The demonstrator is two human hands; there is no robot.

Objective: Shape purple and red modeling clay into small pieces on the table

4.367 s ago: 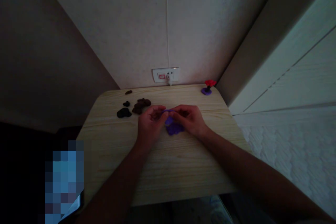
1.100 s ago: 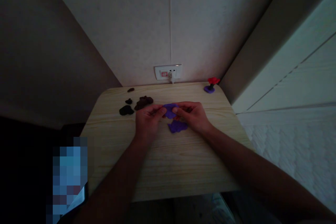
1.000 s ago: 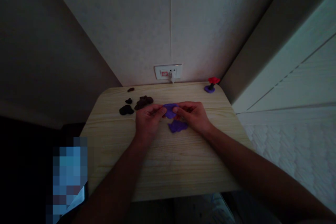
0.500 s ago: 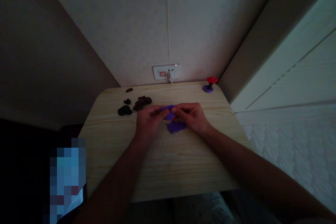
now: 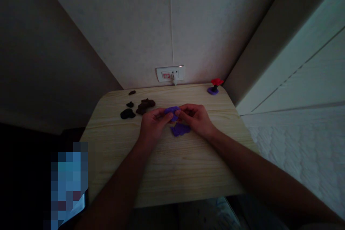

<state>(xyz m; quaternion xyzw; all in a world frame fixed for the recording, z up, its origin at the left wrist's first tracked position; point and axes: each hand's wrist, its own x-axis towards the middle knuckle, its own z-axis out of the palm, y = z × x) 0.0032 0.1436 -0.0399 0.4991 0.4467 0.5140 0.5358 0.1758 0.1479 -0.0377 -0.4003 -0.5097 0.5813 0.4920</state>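
Observation:
Between my two hands is a piece of purple modelling clay [image 5: 172,110], held above the table. My left hand [image 5: 154,123] pinches its left side with thumb and fingers. On the other side my right hand [image 5: 196,118] grips it the same way, thumb on the near face. A second, flat piece of purple clay [image 5: 180,129] lies on the wooden table [image 5: 175,172] just below my hands. To the left of my left hand sit a brown clump of clay [image 5: 146,105] and a black lump [image 5: 127,114].
A small red clay flower [image 5: 216,82] on a black stem stands in a purple base [image 5: 212,91] at the far right corner. Small dark bits [image 5: 130,104] lie at the back left. A wall socket [image 5: 169,74] with a plug is behind the table. A blurred-out screen [image 5: 70,176] glows at lower left.
The held purple clay has been turned or reshaped a little, and more of its face shows between my fingers. Both hands stay in nearly the same place.

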